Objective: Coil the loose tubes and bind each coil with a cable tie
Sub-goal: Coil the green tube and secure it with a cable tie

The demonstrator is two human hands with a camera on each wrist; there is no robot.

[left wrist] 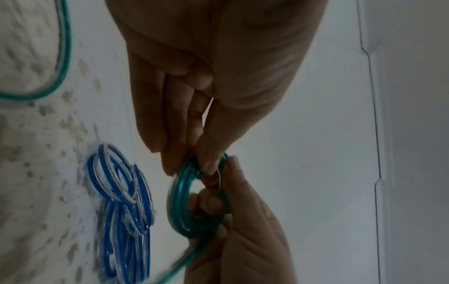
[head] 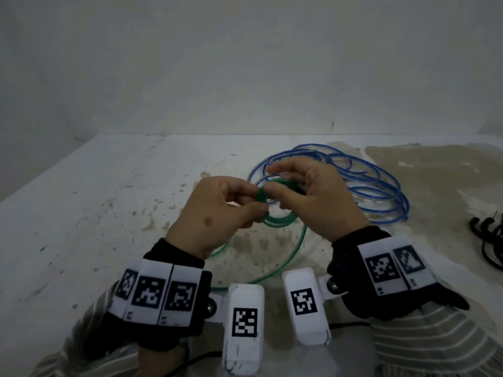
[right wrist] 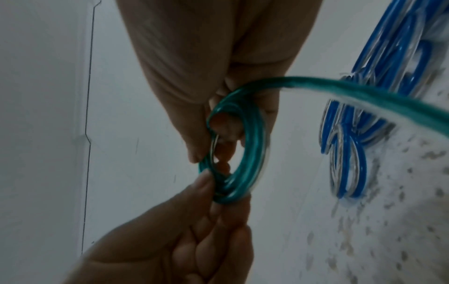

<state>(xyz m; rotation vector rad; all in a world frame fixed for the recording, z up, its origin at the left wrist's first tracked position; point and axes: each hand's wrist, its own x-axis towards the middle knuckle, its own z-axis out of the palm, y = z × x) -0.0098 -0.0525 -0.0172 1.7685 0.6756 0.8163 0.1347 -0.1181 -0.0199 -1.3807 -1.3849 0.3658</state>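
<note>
The left hand (head: 215, 210) was up above the table (head: 81, 202). Its thumb and fingers were bent and pinched the near side of a small green coil (head: 275, 213). The right hand (head: 313, 197) pinched the far side of the same coil with its thumb and first finger. Its other fingers were bent loosely around the ring. So both hands held the green tube, and the coil hung in the air between them.

A long loose tail of the green tube (head: 285, 257) ran down from the coil and lay in a wide curve on the table, under the wrists. More of it still had to be wound in.

To wind well, I think one hand should hold the ring tight while the other lays each new loop flat next to the last one. The loops should stay the same size, or the coil may spring open.

Behind the right hand, the blue tube (head: 381, 191) lay loose on the table. At the far right edge sat some black pieces (head: 487, 238), maybe the cable ties, but I could not tell.

The white blocks on the wrists (head: 152, 292) had black square code patterns. No words could be read.
</note>
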